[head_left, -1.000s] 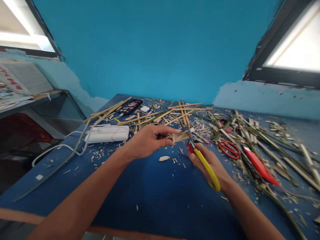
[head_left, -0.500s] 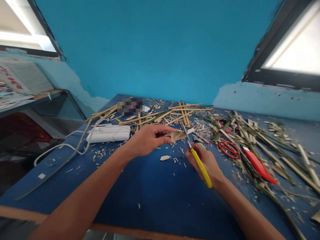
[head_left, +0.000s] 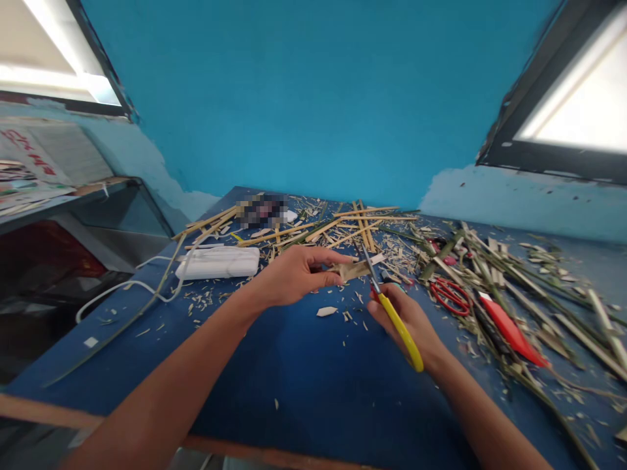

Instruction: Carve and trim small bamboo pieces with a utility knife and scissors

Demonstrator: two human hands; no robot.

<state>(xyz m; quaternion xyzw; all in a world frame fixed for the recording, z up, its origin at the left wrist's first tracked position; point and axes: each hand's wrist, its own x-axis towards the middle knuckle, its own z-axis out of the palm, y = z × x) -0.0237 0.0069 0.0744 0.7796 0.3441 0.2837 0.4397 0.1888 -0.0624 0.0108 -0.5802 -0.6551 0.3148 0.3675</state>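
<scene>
Between the thumb and fingers of my left hand (head_left: 298, 277) is a flat, tan-brown piece of dry husk or leaf (head_left: 355, 270). My right hand (head_left: 406, 316) grips a pair of yellow-handled scissors (head_left: 399, 326), whose blades point up and away and lie across the right end of the piece. A pale tip of it shows beyond the blades. Something dark with a teal edge shows by the right fingers; its kind I cannot make out. Below the hands, a small pale pointed scrap (head_left: 326, 311) lies on the blue table (head_left: 294, 391).
A white power strip (head_left: 218, 262) with a looping cable lies left. Thin bamboo sticks (head_left: 362, 225) and shavings spread along the back. To the right are red-handled scissors (head_left: 450, 297), a red-handled tool (head_left: 512, 329) and long green-brown strips. A blue wall (head_left: 313, 98) stands behind.
The whole view has shifted slightly, so everything appears a little further right. Both hands keep their holds, and the scissor blades remain across the tan-brown piece.
</scene>
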